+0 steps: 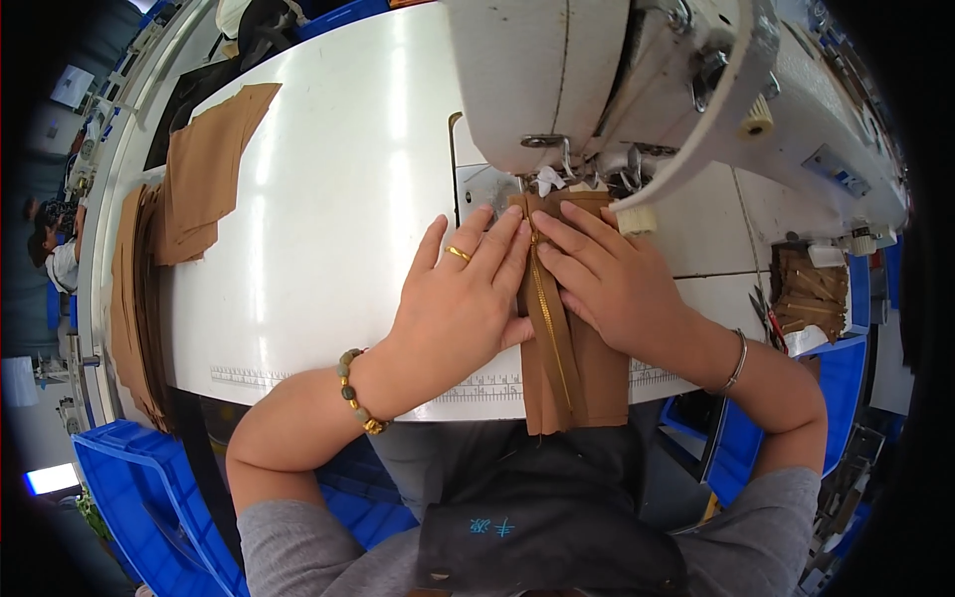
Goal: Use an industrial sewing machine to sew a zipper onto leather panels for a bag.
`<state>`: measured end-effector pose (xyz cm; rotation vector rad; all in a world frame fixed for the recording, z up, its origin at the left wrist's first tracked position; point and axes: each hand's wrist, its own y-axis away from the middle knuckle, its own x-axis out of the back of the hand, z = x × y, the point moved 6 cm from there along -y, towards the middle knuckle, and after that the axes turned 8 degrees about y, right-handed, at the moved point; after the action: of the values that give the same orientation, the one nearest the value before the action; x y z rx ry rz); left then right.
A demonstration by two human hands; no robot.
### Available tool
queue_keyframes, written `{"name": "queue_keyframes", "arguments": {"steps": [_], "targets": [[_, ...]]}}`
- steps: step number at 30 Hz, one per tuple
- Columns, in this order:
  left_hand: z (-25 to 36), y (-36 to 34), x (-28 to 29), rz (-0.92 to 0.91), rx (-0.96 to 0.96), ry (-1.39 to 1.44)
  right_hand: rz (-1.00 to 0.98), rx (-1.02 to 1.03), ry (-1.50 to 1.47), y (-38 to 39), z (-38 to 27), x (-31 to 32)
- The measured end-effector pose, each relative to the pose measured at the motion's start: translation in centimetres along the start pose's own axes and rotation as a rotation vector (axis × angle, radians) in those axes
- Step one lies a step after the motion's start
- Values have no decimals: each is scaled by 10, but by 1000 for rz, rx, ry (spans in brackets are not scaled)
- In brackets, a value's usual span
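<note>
Under the head of a white sewing machine [537, 90] lies a brown fabric piece [602, 373] with a brass-toothed zipper [545, 308] along it. The fabric's near end hangs slightly over the table's front edge. My left hand [468, 274] lies flat at the zipper's left side, fingers stretched toward the presser foot, with a gold ring on one finger. My right hand [607, 269] rests flat on the cloth right of the zipper, its fingertips close to the needle area. Both hands press down without gripping. The needle itself is hard to make out.
Stacked brown fabric pieces [139, 308] lie at the table's left edge, with more brown panels [214, 164] behind. To the right are scissors [769, 318] and a pile of brown zipper strips [808, 289]. Blue crates [149, 502] flank me below table height.
</note>
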<state>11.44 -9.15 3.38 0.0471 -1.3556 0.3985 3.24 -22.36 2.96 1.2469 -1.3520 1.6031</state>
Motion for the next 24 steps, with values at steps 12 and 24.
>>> {"name": "queue_keyframes", "arguments": {"steps": [12,24], "targets": [[-1,-2,2,11,4,5,-43,-32,-37,1,0,2],[-1,-9,0,36,-17,67,-83,-72,23,6,5,1]]}}
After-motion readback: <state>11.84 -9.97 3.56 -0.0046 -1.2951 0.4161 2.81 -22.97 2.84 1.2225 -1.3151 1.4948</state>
